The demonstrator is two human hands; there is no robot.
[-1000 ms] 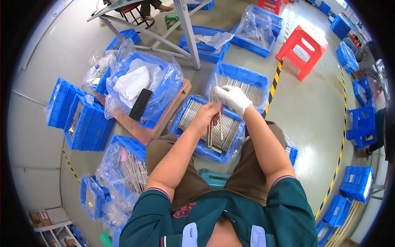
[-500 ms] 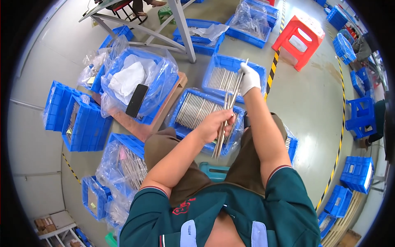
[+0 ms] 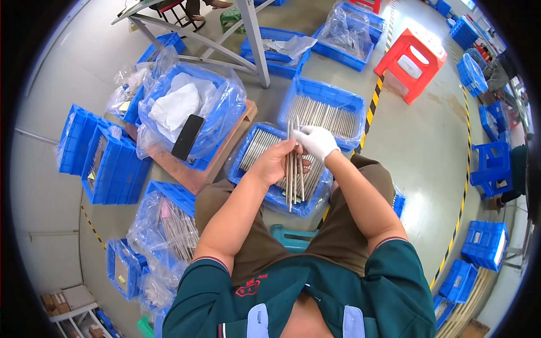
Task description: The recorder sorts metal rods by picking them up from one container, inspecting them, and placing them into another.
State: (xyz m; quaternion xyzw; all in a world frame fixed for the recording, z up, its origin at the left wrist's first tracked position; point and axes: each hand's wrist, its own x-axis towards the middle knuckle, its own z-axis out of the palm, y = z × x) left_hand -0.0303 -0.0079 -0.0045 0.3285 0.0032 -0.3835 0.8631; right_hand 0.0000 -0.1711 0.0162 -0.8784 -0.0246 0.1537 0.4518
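Note:
My bare left hand [image 3: 274,164] is closed round a small bundle of thin metal rods [image 3: 291,188], held roughly upright between my knees. At the upper part of the bundle, my right hand [image 3: 317,142], in a white glove, has its fingers closed on the rods. Below both hands sits a blue crate [image 3: 277,198] lined with clear plastic, with a row of similar rods [image 3: 258,150] lying side by side in it. Just beyond stands a second lined blue crate [image 3: 350,100] with another row of rods [image 3: 321,114]. The right fingertips are partly hidden behind the rods.
To the left, a black phone [image 3: 187,137] lies on a plastic-lined blue crate [image 3: 216,141] on a wooden pallet [image 3: 194,179]. A bagged bundle of rods [image 3: 179,228] is by my left leg. A red stool [image 3: 414,63] stands far right; a grey table leg [image 3: 256,48] is ahead.
My gloved right hand has come down and left, from the rods' far ends to near my left hand. The rods have turned from slanting to nearly upright.

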